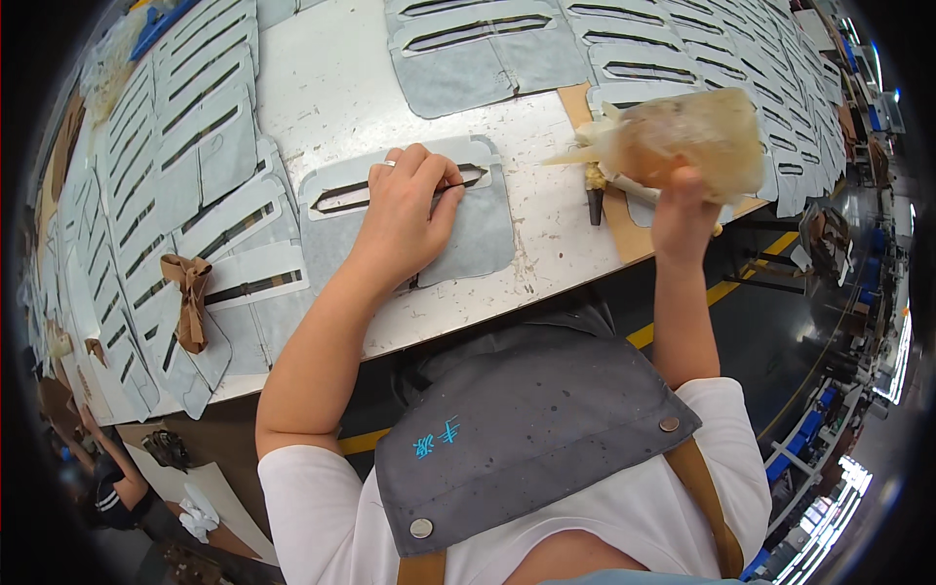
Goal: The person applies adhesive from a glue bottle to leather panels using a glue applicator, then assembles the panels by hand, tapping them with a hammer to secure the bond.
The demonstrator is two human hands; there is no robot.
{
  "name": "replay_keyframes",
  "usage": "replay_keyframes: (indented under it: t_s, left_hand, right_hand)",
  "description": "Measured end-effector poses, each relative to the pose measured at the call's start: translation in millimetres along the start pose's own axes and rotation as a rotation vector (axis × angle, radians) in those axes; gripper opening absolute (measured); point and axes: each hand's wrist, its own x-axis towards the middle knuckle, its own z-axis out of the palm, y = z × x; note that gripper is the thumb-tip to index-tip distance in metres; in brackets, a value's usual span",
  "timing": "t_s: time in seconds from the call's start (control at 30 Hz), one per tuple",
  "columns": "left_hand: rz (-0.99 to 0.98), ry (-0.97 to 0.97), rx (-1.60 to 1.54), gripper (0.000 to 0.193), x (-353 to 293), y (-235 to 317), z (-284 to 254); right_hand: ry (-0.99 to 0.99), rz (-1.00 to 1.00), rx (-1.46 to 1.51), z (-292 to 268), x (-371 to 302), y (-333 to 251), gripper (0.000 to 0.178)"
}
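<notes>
My left hand (409, 205) rests on a grey fabric panel (478, 234) that lies flat on the table before me. Its thumb and forefinger close together at the right part of the panel's long dark slot (341, 198), which has a pale border. In my right hand (680, 224), raised over the table's right side, is a translucent yellowish plastic bottle (717, 136). The bottle is tilted on its side and smeared by motion, its narrow end toward the left. Below that end stands a dark tapered tip (595, 205) with yellowish residue.
Overlapping rows of similar slotted panels (219, 156) cover the table's left, and more panels (487, 73) lie at the back and right. A brown cloth strip (190, 297) sits on the left ones. Brown board (624, 229) lies under the bottle. Another person's arm (112, 448) shows lower left.
</notes>
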Motion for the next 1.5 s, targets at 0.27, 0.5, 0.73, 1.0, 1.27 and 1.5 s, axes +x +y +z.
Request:
replay_keyframes:
  t_s: [0.27,0.5,0.73,1.0,1.27,1.5]
  left_hand:
    - [0.001,0.043,-0.096,0.007,4.8,1.2,-13.3]
    - [-0.121,0.204,-0.279,0.007,35.4,16.1,-40.8]
    - [-0.095,0.215,-0.232,0.013,68.3,14.4,-22.4]
    - [-0.176,0.269,-0.195,0.016,84.9,3.9,-15.1]
    - [-0.181,0.26,-0.225,0.015,83.3,4.5,0.1]
    - [-0.136,0.265,-0.143,0.014,106.0,5.6,3.7]
  right_hand:
    - [0.081,0.123,-0.678,-109.4,71.1,-36.3,0.066]
    - [-0.259,0.307,-1.418,-133.9,65.4,-31.2,0.082]
    - [-0.138,0.372,-1.363,-156.3,56.5,-14.4,0.083]
    - [-0.036,0.175,-1.326,-138.9,48.5,-20.2,0.056]
    - [-0.796,0.001,-0.586,-81.4,16.0,-11.8,0.033]
    - [-0.662,-0.27,-0.76,-77.3,3.3,-3.6,0.024]
